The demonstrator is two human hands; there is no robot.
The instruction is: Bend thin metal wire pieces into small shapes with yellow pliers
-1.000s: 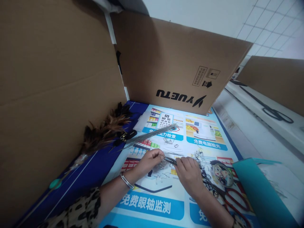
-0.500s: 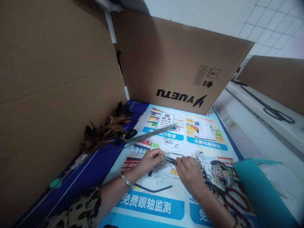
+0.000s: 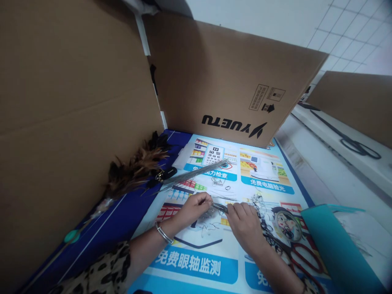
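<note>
My left hand [image 3: 191, 209] is closed in a pinch on a thin piece of wire just above the printed poster [image 3: 196, 265]. My right hand [image 3: 245, 222] is closed around small pliers [image 3: 219, 207], whose dark tip points left and meets the wire at my left fingertips. Bent wire hooks [image 3: 208, 229] lie on the poster right under both hands. A bundle of straight silver wires [image 3: 196, 173] lies a little beyond my left hand. A silver bangle sits on my left wrist.
A brown feather duster [image 3: 134, 171] lies at the left against tall cardboard walls [image 3: 76, 114]. Red-handled scissors [image 3: 301, 255] and black rings [image 3: 269, 237] lie right of my right hand. A teal folder [image 3: 333, 249] sits at the far right. More wire pieces [image 3: 257, 200] are scattered nearby.
</note>
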